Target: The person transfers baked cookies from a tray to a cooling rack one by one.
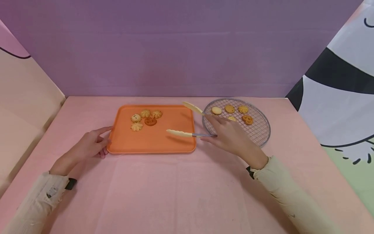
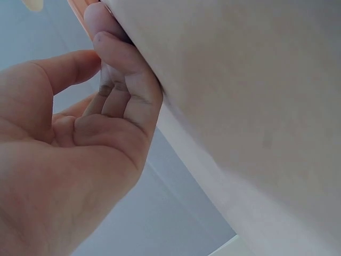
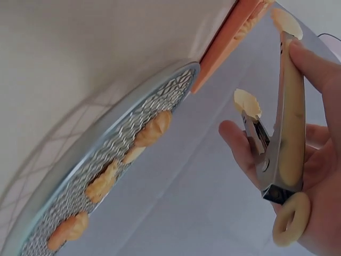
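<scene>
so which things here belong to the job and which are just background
Probably part of the job:
tongs, spread open in the right hand
orange tray, left hand at its edge
tray cookies
round wire rack
rack cookies

Just background:
purple backdrop
pink tabletop
black-and-white print on the right

Cookies (image 1: 150, 121) on tray (image 1: 140, 144), back-L — rack (image 1: 269, 126) w/ more just R of tray; tongs (image 1: 188, 134) over tray's R edge.

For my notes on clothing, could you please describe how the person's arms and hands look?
The left hand and right hand are bare. The left sleeve and right sleeve are long and cream. A black band shows at each wrist.
</scene>
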`<state>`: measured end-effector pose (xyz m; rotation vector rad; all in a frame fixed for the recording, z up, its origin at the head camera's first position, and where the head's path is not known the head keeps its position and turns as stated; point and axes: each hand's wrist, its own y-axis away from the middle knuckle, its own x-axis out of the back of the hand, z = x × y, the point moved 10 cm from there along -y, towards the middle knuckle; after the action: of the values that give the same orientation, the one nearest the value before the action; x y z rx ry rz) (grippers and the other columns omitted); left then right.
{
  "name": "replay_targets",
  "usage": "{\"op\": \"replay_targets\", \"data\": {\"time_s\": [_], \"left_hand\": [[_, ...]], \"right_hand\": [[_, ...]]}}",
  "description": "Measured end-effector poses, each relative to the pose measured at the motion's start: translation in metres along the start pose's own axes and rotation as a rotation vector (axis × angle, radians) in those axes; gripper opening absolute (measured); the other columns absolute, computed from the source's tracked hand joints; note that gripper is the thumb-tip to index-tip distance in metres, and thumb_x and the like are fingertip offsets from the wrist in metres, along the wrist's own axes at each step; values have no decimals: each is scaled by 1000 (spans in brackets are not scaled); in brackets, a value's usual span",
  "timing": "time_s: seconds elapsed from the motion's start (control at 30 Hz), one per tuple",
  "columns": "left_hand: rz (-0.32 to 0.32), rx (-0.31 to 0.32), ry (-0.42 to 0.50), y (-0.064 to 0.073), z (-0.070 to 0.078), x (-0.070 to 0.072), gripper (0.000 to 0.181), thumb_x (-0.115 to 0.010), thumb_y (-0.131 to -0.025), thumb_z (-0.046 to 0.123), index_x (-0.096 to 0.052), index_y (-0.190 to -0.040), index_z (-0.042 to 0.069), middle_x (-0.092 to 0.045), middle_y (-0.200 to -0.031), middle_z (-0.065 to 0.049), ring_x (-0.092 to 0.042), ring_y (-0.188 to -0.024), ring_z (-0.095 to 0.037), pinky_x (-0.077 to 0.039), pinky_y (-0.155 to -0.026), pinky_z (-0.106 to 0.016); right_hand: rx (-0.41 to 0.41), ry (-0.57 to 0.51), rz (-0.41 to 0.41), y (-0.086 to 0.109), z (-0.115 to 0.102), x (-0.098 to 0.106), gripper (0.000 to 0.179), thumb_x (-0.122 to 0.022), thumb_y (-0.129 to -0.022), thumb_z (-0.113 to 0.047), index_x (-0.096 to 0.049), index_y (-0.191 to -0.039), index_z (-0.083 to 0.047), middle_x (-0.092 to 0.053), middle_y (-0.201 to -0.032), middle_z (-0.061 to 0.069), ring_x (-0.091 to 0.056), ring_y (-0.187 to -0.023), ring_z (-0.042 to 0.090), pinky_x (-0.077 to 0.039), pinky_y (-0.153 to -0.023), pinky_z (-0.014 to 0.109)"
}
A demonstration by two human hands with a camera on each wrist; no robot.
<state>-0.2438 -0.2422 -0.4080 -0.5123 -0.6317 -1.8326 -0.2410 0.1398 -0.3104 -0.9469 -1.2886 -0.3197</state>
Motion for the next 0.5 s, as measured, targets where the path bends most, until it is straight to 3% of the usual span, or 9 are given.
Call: {"op": "replay_targets", "data": {"time_s": [0.13,0.27,0.5], "left_hand": [[5,-5,-3,0,2,0,61,-56,-100,3,-27,-154,-2,-62,-68,-9,-61,-56,-22,-58,-54,-31],[4,-3,7,1,0,-1,61,-55,-100,3,-27,-153,-3,-62,-68,-9,-61,-57,-21,-58,-54,-31],[6,-9,8,0,-1,-2,61,-56,-100,3,-27,-153,-3,-61,-68,-9,-61,-57,-22,-58,-54,-31]], "right_hand": [[-1,-18,12,-7,1,-3,77,-80,-82,-46,-49,-139,-3,-67,-93,15,-66,-75,29,-56,-58,44],[-33,-49,-26,-15,5,-12,67,-79,-84,-41,-54,-134,-3,-66,-86,12,-61,-67,24,-53,-52,40],[-46,-60,-84,-27,6,-27,49,-77,-88,-37,-65,-119,-2,-71,-99,11,-62,-68,19,-54,-57,36]]}}
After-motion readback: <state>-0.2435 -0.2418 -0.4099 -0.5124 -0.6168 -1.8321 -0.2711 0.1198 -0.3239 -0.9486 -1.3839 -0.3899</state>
